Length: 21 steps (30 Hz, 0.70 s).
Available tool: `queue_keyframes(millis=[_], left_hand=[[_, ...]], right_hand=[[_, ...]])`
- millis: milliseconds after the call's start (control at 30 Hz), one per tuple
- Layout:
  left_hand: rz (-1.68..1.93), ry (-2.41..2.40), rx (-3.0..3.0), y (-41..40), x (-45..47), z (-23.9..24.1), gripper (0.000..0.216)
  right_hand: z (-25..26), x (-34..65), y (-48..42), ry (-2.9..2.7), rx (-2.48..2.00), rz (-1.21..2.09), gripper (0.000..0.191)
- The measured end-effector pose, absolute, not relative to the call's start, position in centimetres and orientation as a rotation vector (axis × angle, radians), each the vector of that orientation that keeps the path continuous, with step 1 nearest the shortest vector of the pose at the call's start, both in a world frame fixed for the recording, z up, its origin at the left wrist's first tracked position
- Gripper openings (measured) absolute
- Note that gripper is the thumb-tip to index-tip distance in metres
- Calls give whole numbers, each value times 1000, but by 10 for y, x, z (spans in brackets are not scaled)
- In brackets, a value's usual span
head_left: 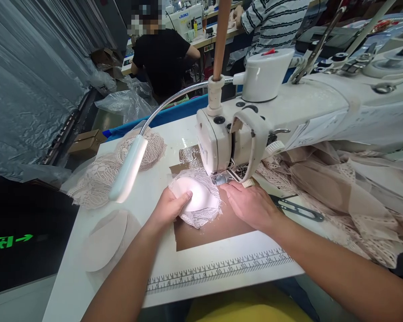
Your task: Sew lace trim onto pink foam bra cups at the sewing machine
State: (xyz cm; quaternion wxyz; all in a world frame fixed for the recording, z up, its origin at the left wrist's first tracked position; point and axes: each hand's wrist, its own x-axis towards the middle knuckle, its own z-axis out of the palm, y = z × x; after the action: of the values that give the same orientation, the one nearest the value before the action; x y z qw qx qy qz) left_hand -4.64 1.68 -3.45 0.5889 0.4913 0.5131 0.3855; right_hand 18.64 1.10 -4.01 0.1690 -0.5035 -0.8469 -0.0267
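Note:
My left hand (169, 206) is closed on a padded bra cup (194, 193), its thumb pressed on the smooth pale inner side. Lace fabric (199, 218) with a frayed edge surrounds and underlies the cup. The cup lies just left of the presser foot (219, 180) of a white sewing machine (218, 138). My right hand (251, 206) rests on the brown patch of the bed, with its fingers together at the presser foot's right side. Its fingertips are partly hidden, and whatever they pinch cannot be made out.
Lace cup pieces (94, 181) and plain cups (107, 241) lie left, beneath a bent-neck lamp (129, 167). Thread snips (300, 209) and heaped lace fabric (352, 192) are right. A printed ruler (218, 273) runs along the front edge. Two people sit beyond the table.

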Motion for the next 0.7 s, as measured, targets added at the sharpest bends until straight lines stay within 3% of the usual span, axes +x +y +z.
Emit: queue_keyframes(millis=[433,700], left_hand=[[955,1206,1211,20,-47,-36,44],[991,1241,1190,22,-49,-39,56]], right_hand=[[-38,180,9,-2427,-1345,-77,27],[-41,188,10,-2443,-1259,133,30]])
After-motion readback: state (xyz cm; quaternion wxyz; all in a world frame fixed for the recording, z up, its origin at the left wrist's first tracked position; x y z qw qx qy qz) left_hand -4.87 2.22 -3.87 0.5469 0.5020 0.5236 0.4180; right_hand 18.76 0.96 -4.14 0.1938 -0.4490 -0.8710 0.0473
